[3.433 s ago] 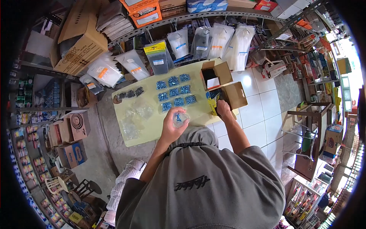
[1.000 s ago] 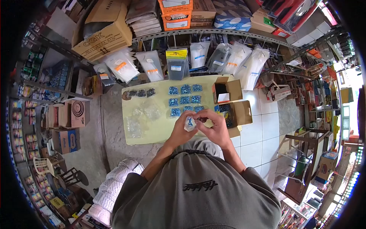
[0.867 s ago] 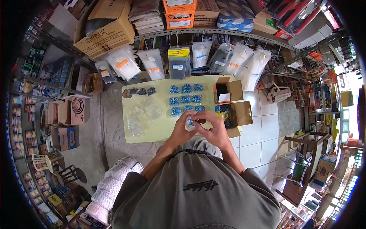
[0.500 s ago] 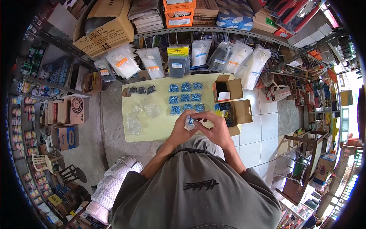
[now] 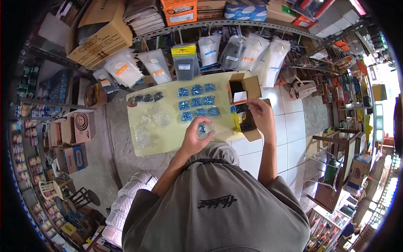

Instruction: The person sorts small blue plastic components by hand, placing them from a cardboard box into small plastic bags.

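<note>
My left hand point(image 5: 194, 138) is curled around a small clear plastic bag point(image 5: 208, 135) with blue pieces in it, above the table's front edge. My right hand point(image 5: 263, 116) is over the nearer open cardboard box point(image 5: 253, 135), its fingers bent together at the box's far side. Whatever those fingertips hold is too small to make out. Dark pieces point(image 5: 247, 126) lie inside this box. Behind it stands another open box point(image 5: 253, 86) with black contents and a white card point(image 5: 240, 97). Several filled packets of blue pieces point(image 5: 197, 101) lie in rows on the pale yellow table point(image 5: 172, 136).
At the table's left lie small packets of dark pieces point(image 5: 147, 97) and loose clear plastic bags point(image 5: 159, 116). Bagged cable ties point(image 5: 183, 67) hang from the rack behind. A white wrapped roll point(image 5: 130, 195) stands at my left, and a wooden table point(image 5: 336, 176) at my right.
My right hand has left the small bag and moved right to the nearer box. My left hand still holds the bag, slightly lower and further left. The view has shifted a little.
</note>
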The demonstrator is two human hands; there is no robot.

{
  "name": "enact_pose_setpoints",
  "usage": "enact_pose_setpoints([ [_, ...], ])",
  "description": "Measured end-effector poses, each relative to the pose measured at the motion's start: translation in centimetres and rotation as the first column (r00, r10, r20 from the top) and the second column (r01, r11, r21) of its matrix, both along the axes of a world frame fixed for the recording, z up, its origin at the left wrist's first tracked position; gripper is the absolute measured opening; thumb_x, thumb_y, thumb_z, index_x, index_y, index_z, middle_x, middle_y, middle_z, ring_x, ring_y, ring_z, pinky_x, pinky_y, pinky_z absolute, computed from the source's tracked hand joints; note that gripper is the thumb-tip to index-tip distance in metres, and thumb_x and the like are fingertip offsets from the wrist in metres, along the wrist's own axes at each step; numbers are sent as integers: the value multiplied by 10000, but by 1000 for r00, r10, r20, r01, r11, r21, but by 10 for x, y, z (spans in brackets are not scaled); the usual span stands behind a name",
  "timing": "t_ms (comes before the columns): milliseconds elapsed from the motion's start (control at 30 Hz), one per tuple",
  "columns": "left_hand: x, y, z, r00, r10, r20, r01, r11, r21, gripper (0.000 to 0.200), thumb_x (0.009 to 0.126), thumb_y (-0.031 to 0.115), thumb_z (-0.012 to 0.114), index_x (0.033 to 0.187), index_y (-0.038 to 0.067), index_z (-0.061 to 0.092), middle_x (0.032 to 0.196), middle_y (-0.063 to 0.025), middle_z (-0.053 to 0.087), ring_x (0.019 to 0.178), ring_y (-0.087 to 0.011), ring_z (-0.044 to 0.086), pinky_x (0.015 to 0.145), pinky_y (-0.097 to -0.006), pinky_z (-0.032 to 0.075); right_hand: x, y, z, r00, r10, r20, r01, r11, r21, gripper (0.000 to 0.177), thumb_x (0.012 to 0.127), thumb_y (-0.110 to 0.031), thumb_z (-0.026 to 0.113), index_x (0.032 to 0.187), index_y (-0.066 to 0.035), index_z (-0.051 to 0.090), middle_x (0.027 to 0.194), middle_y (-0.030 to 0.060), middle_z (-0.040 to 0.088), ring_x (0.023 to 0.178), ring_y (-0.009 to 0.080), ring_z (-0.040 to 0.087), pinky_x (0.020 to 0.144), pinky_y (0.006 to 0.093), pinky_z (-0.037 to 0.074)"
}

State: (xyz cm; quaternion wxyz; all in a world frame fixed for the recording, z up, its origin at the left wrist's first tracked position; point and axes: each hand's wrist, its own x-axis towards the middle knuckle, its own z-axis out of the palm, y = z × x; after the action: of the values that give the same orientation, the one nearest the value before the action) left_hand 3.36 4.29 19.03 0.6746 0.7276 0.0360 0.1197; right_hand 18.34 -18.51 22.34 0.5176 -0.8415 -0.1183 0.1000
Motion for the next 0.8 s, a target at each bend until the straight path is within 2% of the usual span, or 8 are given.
enact_pose_setpoints([
  [33, 1, -1, 0, 1000, -12, -1, 12, 1000, -7, 379, 752, 6, 751, 1081, 28, 563, 1050, -100, 607, 994, -211, 615, 898, -319, 478, 7, -13, -22, 1000, -12, -1, 12, 1000, -7, 224, 891, -43, 616, 1100, 7, 680, 955, 163, 723, 834, 245, 717, 764, 321, 543],
  [100, 1, 0, 0, 1000, -4, 17, 3, 1000, 17, 378, 751, 4, 750, 1080, 29, 564, 1052, -97, 607, 1000, -210, 614, 907, -320, 477, 15, -35, -59, 1000, 19, 5, -16, 905, -426, 222, 854, -53, 597, 1043, 19, 690, 947, 241, 701, 871, 386, 700, 780, 416, 551],
  [200, 3, -2, -1, 1000, -14, 0, 14, 1000, 2, 375, 750, 3, 749, 1074, 32, 563, 1050, -94, 607, 1009, -209, 612, 920, -322, 472, 15, -58, -144, 995, 30, -91, -79, 793, -604, 183, 809, -50, 571, 922, 29, 691, 922, 277, 673, 883, 459, 655, 802, 507, 531],
  [333, 5, -4, -1, 1000, -27, -6, 27, 1000, 16, 375, 751, 2, 747, 1073, 34, 559, 1051, -92, 607, 1012, -212, 614, 926, -323, 471, 2, -55, -192, 975, 191, -113, -212, 658, -722, 117, 799, -41, 567, 828, 36, 650, 888, 275, 674, 851, 442, 664, 774, 508, 549],
  [433, 6, -4, 1, 1000, -25, -5, 25, 1000, 17, 373, 758, 5, 748, 1077, 39, 558, 1056, -92, 604, 1015, -208, 613, 912, -322, 478, -3, -53, -222, 981, 167, -94, -180, 637, -749, 120, 802, -44, 586, 870, 36, 645, 892, 268, 675, 867, 431, 668, 769, 490, 558],
  [467, 5, -3, 2, 1000, -21, -4, 21, 1000, 22, 373, 758, 5, 748, 1077, 39, 558, 1056, -92, 604, 1015, -208, 613, 912, -322, 478, -3, -50, -229, 986, 54, -155, -153, 652, -743, 133, 826, -60, 586, 909, 28, 641, 904, 256, 675, 886, 414, 673, 783, 476, 561],
  [567, 4, -1, 5, 998, -27, -50, 27, 1000, -7, 382, 771, -39, 727, 1093, 32, 533, 1074, -83, 559, 1068, -191, 576, 955, -317, 440, -11, -50, -243, 994, 93, -55, -103, 660, -745, 132, 838, -54, 569, 924, 18, 639, 933, 259, 671, 910, 413, 670, 795, 475, 557],
  [800, 3, 0, 4, 1000, 26, -12, -26, 999, 20, 363, 770, 19, 750, 1077, 45, 558, 1068, -92, 607, 1018, -206, 612, 895, -322, 485, -2, -41, -241, 993, -48, -104, -33, 749, -662, 194, 799, -51, 625, 974, 32, 617, 992, 292, 662, 987, 446, 635, 852, 499, 524],
])
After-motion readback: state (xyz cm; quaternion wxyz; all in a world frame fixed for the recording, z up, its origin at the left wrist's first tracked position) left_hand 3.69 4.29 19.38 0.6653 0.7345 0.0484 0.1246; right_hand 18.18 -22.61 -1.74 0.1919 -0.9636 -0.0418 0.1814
